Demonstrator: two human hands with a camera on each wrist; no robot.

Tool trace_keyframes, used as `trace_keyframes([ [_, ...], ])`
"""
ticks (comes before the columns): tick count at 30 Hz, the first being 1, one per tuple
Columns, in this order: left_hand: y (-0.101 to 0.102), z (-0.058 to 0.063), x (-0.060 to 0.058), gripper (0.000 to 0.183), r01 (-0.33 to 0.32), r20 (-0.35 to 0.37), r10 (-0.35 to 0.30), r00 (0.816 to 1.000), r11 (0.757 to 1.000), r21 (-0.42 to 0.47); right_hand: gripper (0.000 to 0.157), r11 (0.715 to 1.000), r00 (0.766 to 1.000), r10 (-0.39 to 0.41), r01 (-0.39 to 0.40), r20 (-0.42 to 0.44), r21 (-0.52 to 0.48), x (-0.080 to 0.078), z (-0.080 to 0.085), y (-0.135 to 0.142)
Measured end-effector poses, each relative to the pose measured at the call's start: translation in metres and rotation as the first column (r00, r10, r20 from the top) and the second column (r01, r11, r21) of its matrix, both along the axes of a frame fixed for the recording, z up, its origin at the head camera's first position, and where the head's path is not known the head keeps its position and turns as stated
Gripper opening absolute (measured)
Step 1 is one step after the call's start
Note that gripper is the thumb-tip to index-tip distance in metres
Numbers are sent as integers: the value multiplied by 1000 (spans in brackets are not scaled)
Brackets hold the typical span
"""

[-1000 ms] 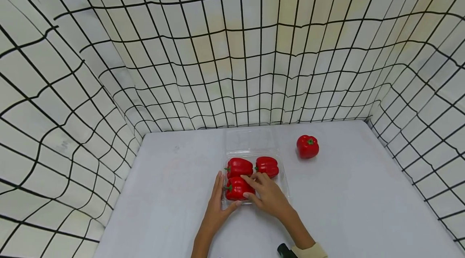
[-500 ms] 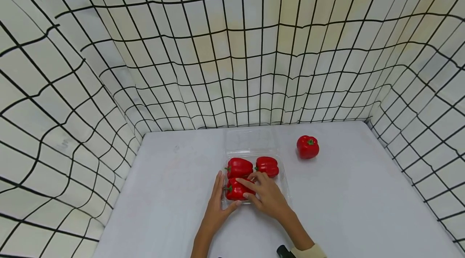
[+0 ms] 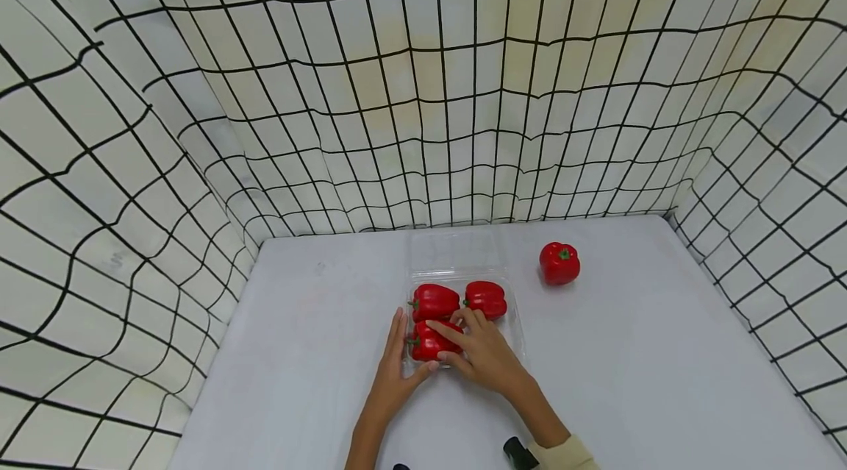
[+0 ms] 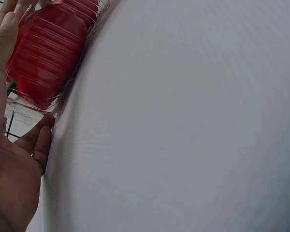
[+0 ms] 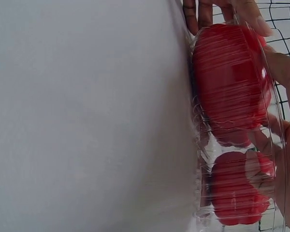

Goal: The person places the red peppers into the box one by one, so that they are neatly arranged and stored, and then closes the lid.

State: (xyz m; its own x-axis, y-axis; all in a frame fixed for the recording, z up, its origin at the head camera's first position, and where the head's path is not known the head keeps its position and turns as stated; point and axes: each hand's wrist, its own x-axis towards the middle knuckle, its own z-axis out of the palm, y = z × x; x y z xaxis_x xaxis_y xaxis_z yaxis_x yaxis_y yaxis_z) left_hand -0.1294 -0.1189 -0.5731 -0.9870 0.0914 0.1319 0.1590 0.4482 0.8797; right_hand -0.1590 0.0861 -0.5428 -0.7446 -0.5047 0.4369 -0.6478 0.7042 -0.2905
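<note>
In the head view a clear plastic clamshell container [image 3: 519, 341] lies with its lid [image 3: 456, 249] folded back. Inside are three red bell peppers: one at the back left [image 3: 435, 301], another at the back right [image 3: 486, 298], and a front-left pepper [image 3: 430, 341]. My right hand [image 3: 486, 352] grips the front-left pepper, thumb at its near side and index finger stretched across its top. Along the container's left side lie the straight fingers of my left hand [image 3: 390, 374], its thumb at the front edge. The left wrist view shows this pepper [image 4: 50, 53] through the ribbed plastic wall.
Another red bell pepper [image 3: 559, 263] stands stem up on the white table [image 3: 298, 352], right of the container. A black grid net [image 3: 423, 102] over white walls encloses the back and sides. Near the right sleeve [image 3: 565, 455] shows a dark cylindrical object [image 3: 519, 453].
My right index finger has slid left across the top of the front-left pepper. The left hand, container and other peppers hold their places; the head view shifts slightly.
</note>
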Motion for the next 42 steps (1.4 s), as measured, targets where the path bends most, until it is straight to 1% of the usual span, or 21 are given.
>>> trace_keyframes([
  [8, 0, 0, 2, 99, -7, 5, 7, 1000, 1000, -15, 59, 1000, 1000, -18, 18, 6, -6, 0, -6, 1],
  [13, 0, 2, 0, 99, -1, -2, 1, 1000, 1000, -5, 63, 998, 998, -33, 36, 50, -58, 0, -5, 2],
  [19, 0, 1, -1, 100, -6, -7, 6, 1000, 1000, -8, 68, 992, 996, -58, 65, 63, -112, 0, -5, 4],
  [23, 0, 1, -1, 100, -4, -5, 4, 1000, 1000, -9, 67, 986, 996, -53, 64, 76, -153, 2, -2, 4],
  [30, -1, 2, -1, 99, 0, 4, 0, 1000, 1000, -12, 60, 976, 994, -41, 62, 100, -207, 4, 5, 4],
  [32, -1, 3, -2, 99, 0, 3, 1, 1000, 1000, -14, 59, 973, 993, -53, 75, 109, -219, 4, 7, 5],
  [35, 0, 3, -2, 100, 1, 1, -1, 1000, 1000, -17, 57, 960, 989, -91, 119, 120, -252, 5, 11, 9],
  [37, 0, 2, -2, 100, 1, 1, 0, 1000, 1000, -14, 56, 946, 984, -130, 161, 124, -280, 3, 13, 14],
  [40, 0, 2, -2, 101, -5, 6, 5, 1000, 1000, -9, 53, 914, 972, -196, 228, 127, -337, -1, 17, 25],
  [42, 1, 1, -2, 101, -11, 8, 11, 1000, 1000, -9, 49, 886, 963, -231, 268, 142, -379, -6, 20, 34],
])
